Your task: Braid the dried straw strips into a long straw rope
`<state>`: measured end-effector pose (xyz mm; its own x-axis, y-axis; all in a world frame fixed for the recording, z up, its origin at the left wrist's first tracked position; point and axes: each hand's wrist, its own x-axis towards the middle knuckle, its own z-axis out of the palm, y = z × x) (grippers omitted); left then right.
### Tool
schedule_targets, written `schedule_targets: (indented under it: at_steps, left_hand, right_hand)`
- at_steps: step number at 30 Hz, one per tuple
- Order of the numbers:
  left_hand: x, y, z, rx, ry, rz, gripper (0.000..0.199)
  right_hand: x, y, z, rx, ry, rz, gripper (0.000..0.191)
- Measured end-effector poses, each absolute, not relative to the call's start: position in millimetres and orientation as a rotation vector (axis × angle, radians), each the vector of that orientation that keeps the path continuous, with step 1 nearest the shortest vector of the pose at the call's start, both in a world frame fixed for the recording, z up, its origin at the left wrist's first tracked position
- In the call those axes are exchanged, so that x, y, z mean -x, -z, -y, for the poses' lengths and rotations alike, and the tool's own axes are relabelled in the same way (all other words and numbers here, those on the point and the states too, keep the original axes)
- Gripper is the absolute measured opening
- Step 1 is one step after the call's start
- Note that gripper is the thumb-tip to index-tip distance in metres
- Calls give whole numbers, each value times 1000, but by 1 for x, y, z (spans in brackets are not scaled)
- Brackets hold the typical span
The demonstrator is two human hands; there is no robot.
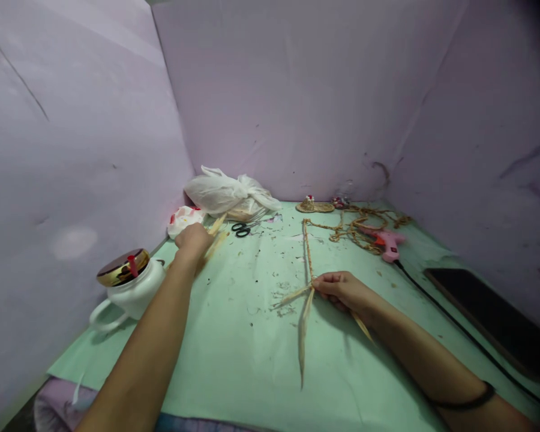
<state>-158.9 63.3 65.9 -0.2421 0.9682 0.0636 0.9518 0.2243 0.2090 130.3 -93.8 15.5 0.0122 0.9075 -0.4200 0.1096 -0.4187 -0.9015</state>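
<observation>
Fibre strands spread out below my right hand (335,289), whose fingers pinch the end of a thin braided cord (308,252). One loose strand (303,339) points toward the near edge, another leans left, and one comes out under my wrist. The cord runs up and then right, to a tangled heap of braid (364,225). At the left, my left hand (194,241) is over a small pile of pale dry strips (213,243). Its fingers are turned away and mostly hidden, so its hold on the strips cannot be made out.
Black scissors (241,230) lie near a knotted white plastic bag (229,193). A white mug (137,294) with a gold lid stands left. A pink glue gun (390,245), its black cable and a dark phone (486,318) lie right. Small woven pieces (315,207) sit at the back wall.
</observation>
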Motion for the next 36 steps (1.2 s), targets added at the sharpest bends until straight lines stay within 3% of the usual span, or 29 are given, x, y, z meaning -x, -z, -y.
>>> schedule_targets:
  at_steps: [4,7,11,15,22,31,36]
  left_hand:
    - [155,-83,-55,-1882,-421,-2449,31]
    - [144,-89,-39,-1936,-371,-1934,21]
    - [115,-86,-8,-1953,-7,-1264,25]
    - [92,-86,12,-2057,408,-1324,32]
    - [67,-73,18,-2240,-210,-1134,24]
    - [31,-31,40,-2462,-148,-1213,15]
    - [36,-33,32,-2145,-250,-1223,12]
  right_hand:
    - [-130,-17,95,1583,-1484,1077,19]
    - [-131,-16,94,1580,-1485,1071,18]
    - [-133,-15,94,1566,-1475,1079,18]
    - [-132,-16,95,1562,-1460,1075,16]
    - [-133,-17,95,1567,-1455,1105,14]
    - [-136,-15,95,1533,-1464,1096,17]
    - [-136,-16,95,1512,-1462,1099,18]
